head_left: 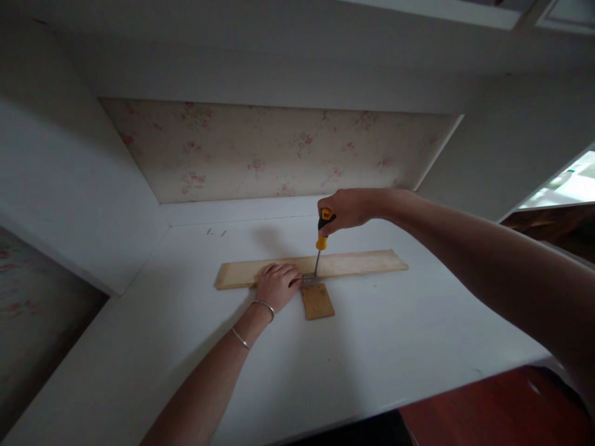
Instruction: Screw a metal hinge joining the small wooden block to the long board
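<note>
R hand (348,207) wraps tightly round screwdriver handle (321,242); L hand (279,287) lies over wooden board (360,263), grip unclear. Tilted shaft (317,262) could slip off metal hinge (309,279), nicking L hand.

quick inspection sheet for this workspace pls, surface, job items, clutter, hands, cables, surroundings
Surface: white, flat top
Job's things: long wooden board lying flat; small wood piece at its near edge; metal piece, apparently a hinge, where they meet; yellow-and-black screwdriver, tip down at the metal piece
Clutter: two small greenish marks towards the back, pieces or stains unclear
Hands: left hand on the board; right hand gripping the screwdriver handle
Cables: nothing seen
Surroundings: floral panel behind, white side walls
</note>
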Motion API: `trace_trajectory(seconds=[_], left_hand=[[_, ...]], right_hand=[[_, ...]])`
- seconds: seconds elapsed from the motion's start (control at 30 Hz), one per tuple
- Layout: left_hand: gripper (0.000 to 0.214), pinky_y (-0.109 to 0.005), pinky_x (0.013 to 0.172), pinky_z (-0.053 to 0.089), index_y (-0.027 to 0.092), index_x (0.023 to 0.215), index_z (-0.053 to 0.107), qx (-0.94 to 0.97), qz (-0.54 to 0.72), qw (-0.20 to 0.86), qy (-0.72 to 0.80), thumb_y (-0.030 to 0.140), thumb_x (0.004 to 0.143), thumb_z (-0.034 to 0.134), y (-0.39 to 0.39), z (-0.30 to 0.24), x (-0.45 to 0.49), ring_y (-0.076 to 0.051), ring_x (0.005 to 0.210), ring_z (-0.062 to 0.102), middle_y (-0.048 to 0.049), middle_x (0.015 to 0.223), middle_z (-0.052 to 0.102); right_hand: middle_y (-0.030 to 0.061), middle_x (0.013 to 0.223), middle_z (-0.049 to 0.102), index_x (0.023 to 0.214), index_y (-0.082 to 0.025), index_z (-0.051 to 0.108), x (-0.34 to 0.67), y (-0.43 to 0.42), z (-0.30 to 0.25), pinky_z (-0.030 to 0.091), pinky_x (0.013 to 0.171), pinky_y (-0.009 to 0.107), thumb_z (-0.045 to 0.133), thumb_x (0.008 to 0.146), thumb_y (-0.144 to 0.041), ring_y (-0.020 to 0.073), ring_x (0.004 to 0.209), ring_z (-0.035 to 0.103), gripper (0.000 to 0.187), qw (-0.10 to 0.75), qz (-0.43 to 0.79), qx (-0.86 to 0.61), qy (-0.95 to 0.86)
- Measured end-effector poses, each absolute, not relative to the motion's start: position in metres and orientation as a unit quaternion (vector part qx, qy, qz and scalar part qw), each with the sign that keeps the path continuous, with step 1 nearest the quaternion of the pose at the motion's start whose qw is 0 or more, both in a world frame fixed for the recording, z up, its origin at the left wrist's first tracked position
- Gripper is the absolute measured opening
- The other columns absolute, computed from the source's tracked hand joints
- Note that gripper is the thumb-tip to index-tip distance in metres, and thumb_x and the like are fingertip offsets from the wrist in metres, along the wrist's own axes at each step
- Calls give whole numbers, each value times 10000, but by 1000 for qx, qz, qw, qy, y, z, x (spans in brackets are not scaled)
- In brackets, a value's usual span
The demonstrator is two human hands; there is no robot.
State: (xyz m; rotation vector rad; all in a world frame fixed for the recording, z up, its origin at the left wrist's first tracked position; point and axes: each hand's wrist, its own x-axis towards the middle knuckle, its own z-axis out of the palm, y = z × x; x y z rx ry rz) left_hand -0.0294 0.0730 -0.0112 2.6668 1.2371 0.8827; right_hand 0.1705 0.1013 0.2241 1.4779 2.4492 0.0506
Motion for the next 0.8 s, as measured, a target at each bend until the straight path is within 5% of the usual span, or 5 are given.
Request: trace_trajectory(seconds=[0.8], left_hand=[[178, -383, 969, 355, 269, 989, 672, 870, 281, 36, 404, 324, 829, 617, 73, -12, -28, -193, 1023, 588, -7, 1126, 664]], right_hand=[[45, 759, 637, 892, -211, 591, 180, 108, 200, 276, 535, 253, 488, 751, -671, 147, 613, 510, 492, 30, 11, 535, 844]])
